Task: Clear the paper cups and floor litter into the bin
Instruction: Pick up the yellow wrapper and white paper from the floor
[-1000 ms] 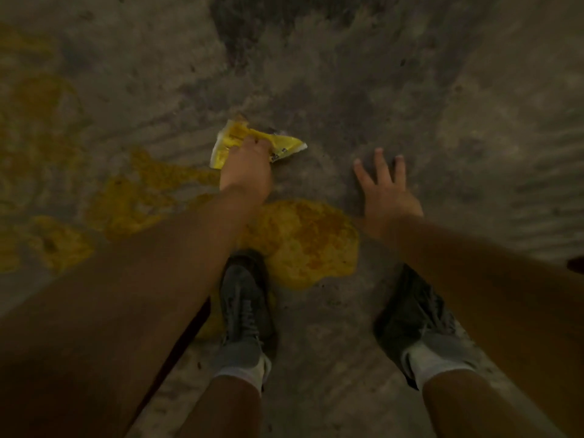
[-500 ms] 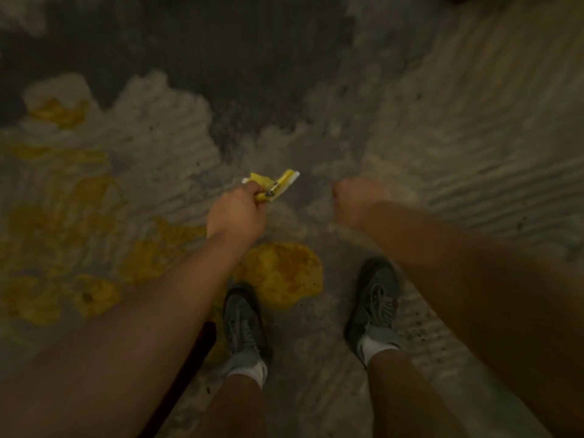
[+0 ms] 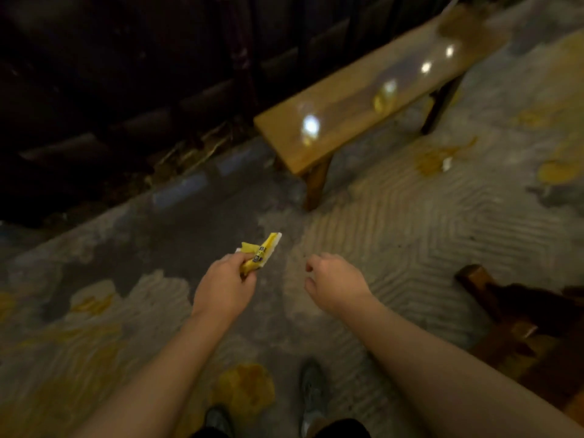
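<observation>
Now: yellow wrapper pinched in left hand, held above grey patterned floor. Right hand just beside, fingers loosely curled, holding nothing. Wooden bench well ahead. 2 shoes below, near yellow stain.

Wrapper yellow with white edge and small dark label patch, floor grey concrete with chevron groove pattern plus darker grey patches and yellow-orange stains, bench honey-brown glossy wood with white glare spots, shoes grey, background wall near-black.
</observation>
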Demonstrator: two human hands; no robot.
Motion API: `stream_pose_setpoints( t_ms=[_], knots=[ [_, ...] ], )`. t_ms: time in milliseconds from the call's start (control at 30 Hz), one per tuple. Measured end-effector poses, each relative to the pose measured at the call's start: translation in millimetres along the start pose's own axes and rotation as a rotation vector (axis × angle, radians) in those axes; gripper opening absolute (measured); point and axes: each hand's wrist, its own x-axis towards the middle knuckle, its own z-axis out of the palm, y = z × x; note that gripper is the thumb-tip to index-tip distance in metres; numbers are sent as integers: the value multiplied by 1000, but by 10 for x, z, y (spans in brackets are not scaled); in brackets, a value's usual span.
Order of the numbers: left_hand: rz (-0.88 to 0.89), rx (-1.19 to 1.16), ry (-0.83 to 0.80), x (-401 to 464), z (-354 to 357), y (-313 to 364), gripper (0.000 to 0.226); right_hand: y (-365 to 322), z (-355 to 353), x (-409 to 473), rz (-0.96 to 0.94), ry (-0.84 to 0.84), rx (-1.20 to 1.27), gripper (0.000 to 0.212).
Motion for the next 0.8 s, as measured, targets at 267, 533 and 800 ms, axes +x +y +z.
stream_pose_setpoints(
  t_ms=[267, 533, 800],
  knots=[
    [240, 73, -21, 517, -684, 1249, 26, 604, -1438, -319, 155, 183, 38, 26],
    [499, -31, -147, 1718, -752, 2018, 21, 1113, -2159, -94, 434, 247, 36, 27],
    [702, 8, -305, 2818, -633, 3126, 24, 1561, -2743, 97, 684, 334, 145, 31]
  ],
)
